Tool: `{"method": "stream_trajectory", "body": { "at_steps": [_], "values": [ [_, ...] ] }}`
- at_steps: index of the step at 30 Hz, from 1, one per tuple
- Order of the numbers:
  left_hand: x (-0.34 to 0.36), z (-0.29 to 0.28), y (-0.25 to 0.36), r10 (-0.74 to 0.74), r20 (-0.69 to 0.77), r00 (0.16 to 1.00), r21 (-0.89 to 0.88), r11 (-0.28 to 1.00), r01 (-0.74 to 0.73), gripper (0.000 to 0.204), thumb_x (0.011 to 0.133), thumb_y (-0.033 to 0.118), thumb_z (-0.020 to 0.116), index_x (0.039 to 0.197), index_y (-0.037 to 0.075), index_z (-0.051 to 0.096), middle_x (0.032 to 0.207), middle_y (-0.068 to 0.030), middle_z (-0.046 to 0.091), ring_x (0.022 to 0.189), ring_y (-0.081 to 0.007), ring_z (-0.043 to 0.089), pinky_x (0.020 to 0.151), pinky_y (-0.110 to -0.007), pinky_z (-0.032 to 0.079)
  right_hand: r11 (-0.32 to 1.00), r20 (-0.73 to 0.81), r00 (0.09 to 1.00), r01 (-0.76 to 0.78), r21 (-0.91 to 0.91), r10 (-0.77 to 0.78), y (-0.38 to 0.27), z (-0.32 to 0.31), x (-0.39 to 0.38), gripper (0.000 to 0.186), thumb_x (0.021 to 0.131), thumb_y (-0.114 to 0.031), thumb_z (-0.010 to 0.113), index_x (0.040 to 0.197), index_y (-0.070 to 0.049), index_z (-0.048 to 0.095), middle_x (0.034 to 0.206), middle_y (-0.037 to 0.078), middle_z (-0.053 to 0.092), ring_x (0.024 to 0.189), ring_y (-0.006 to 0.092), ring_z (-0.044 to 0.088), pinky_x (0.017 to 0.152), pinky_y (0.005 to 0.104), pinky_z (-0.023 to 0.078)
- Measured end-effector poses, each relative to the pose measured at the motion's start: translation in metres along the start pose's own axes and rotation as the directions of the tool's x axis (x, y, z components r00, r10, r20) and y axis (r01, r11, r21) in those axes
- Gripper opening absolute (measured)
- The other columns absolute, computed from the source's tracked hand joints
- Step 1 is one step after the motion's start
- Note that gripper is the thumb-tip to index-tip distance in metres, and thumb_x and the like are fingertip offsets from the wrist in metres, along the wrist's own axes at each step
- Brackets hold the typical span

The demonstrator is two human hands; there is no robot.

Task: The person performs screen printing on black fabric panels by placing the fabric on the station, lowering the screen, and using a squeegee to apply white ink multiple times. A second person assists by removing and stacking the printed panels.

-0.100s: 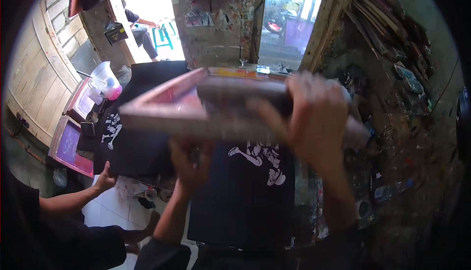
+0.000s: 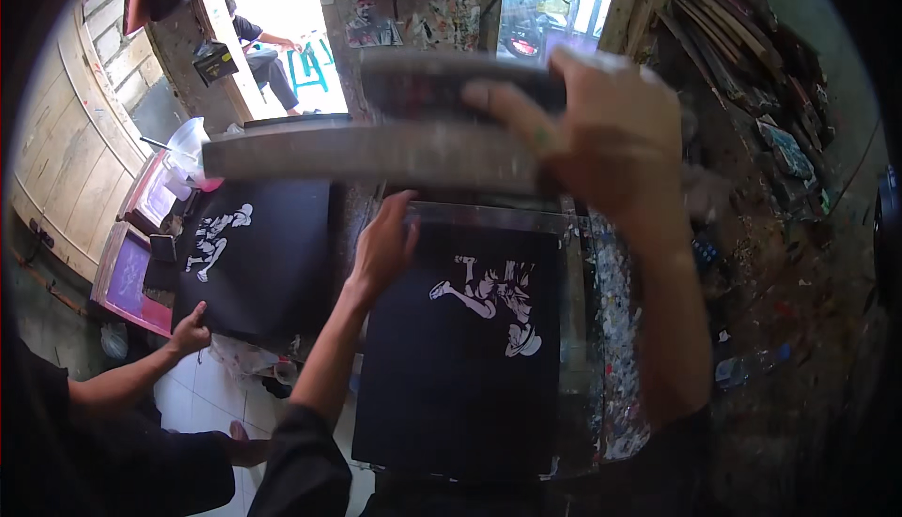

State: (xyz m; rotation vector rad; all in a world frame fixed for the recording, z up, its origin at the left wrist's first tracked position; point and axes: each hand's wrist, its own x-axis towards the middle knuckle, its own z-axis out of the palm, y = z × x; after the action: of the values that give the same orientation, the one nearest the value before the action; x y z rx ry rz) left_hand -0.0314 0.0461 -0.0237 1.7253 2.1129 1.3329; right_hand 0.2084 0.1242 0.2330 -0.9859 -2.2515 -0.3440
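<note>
My right hand (image 2: pixel 611 132) is shut on a grey printing screen frame (image 2: pixel 357 153), lifted edge-on and blurred above the table. Below it lies a black shirt (image 2: pixel 451 395) on a board, bearing a white figure print (image 2: pixel 489 306). Resting at the shirt's top left corner, my left hand (image 2: pixel 383 249) has its fingers spread and holds nothing. A second black shirt (image 2: pixel 272 263) with a white print lies to the left, and a co-worker's hand (image 2: pixel 191 332) touches its lower left corner.
Pink-meshed screens (image 2: pixel 127 277) and a white plastic jug (image 2: pixel 188 141) stand at the far left. A paint-spattered bench edge (image 2: pixel 620 329) runs along the shirt's right side. Stacked wooden frames (image 2: pixel 742 19) fill the upper right. Another person (image 2: pixel 258 47) sits in the doorway.
The screen frame has swung up and away from the shirt, uncovering the white print. My left hand, under the frame before, now shows at the shirt's top corner.
</note>
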Motion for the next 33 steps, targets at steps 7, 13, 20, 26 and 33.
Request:
{"method": "stream_trajectory", "body": {
  "at_steps": [7, 13, 20, 26, 33],
  "values": [
    [0.01, 0.08, -0.138, 0.308, 0.043, 0.95, 0.453, 0.842, -0.294, 0.031, 0.096, 0.017, 0.064, 0.123, 0.0, 0.065, 0.145, -0.0246, 0.055, 0.135, -0.0406, 0.053, 0.115, -0.05, 0.042, 0.999, -0.028, 0.999, 0.041, -0.023, -0.042, 0.008, -0.006, 0.064, 0.086, 0.087, -0.078, 0.059, 0.098, 0.005, 0.075, 0.088, 0.023, 0.074, 0.084, 0.0363, 0.074, 0.079, 0.0459, 0.058],
    [0.001, 0.054, -0.144, 0.315, 0.048, 0.948, 0.619, 0.736, -0.276, 0.028, 0.096, 0.015, 0.056, 0.115, 0.0, 0.07, 0.146, -0.0201, 0.057, 0.141, -0.034, 0.049, 0.118, -0.047, 0.039, 0.999, -0.051, 0.998, 0.024, 0.021, -0.023, 0.011, 0.003, 0.096, 0.082, 0.09, -0.075, 0.056, 0.087, 0.005, 0.071, 0.082, 0.027, 0.067, 0.083, 0.0434, 0.066, 0.079, 0.0528, 0.048],
    [0.033, 0.012, -0.057, -0.048, -0.059, 0.997, -0.218, 0.975, 0.034, 0.021, 0.092, 0.015, 0.072, 0.107, 0.0, 0.069, 0.106, -0.0183, 0.073, 0.105, -0.0348, 0.071, 0.091, -0.042, 0.055, 1.0, -0.047, 0.999, 0.01, 0.024, -0.009, 0.023, -0.015, 0.106, 0.083, 0.09, -0.072, 0.058, 0.107, 0.007, 0.073, 0.1, 0.031, 0.07, 0.099, 0.045, 0.068, 0.091, 0.0512, 0.05],
    [-0.084, -0.228, -0.119, -0.19, -0.793, 0.578, -0.077, 0.974, 0.215, 0.017, 0.098, 0.022, 0.071, 0.097, 0.006, 0.074, 0.09, -0.0136, 0.073, 0.081, -0.0206, 0.069, 0.073, -0.037, 0.054, 0.996, -0.15, 0.987, -0.048, 0.074, 0.059, 0.016, -0.007, 0.109, 0.076, 0.089, -0.066, 0.065, 0.107, 0.007, 0.073, 0.103, 0.03, 0.07, 0.101, 0.0436, 0.068, 0.09, 0.0506, 0.05],
    [-0.224, -0.38, -0.237, -0.137, -0.908, 0.397, 0.123, 0.817, 0.563, 0.017, 0.095, 0.013, 0.072, 0.103, 0.0, 0.066, 0.091, -0.0138, 0.071, 0.087, -0.0266, 0.07, 0.081, -0.039, 0.053, 0.996, -0.026, 0.998, -0.058, 0.066, 0.059, 0.041, 0.019, 0.126, 0.077, 0.091, -0.068, 0.062, 0.095, 0.008, 0.071, 0.098, 0.027, 0.068, 0.093, 0.0401, 0.066, 0.083, 0.0498, 0.046]
  ]
}}
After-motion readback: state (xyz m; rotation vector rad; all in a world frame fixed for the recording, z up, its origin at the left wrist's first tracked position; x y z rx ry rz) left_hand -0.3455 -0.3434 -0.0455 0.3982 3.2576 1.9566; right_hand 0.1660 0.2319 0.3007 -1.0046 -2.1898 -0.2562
